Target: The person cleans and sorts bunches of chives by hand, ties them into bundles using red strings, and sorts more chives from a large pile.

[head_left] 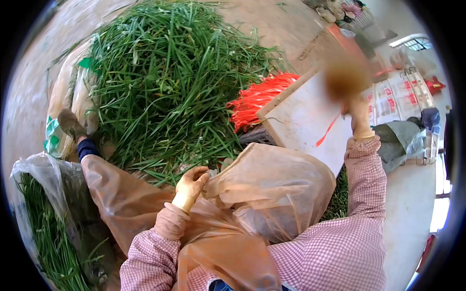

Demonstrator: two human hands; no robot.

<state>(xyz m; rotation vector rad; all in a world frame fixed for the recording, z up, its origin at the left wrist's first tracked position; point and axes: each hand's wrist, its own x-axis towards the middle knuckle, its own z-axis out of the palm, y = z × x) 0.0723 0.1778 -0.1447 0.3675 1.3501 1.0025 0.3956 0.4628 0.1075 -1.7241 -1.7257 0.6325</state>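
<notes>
Floor (252, 17) bordering green heap (170, 77), hands (193, 181) (346, 80) well apart

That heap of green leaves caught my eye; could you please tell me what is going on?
A person is beside the heap. Their left hand is close to the plastic covering on their legs. Their right hand is over the white board, too blurred to read its grip, with a red strip nearby.

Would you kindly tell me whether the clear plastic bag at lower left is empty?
Not empty: long green stalks show inside the clear plastic bag; how full, I cannot tell.
</notes>
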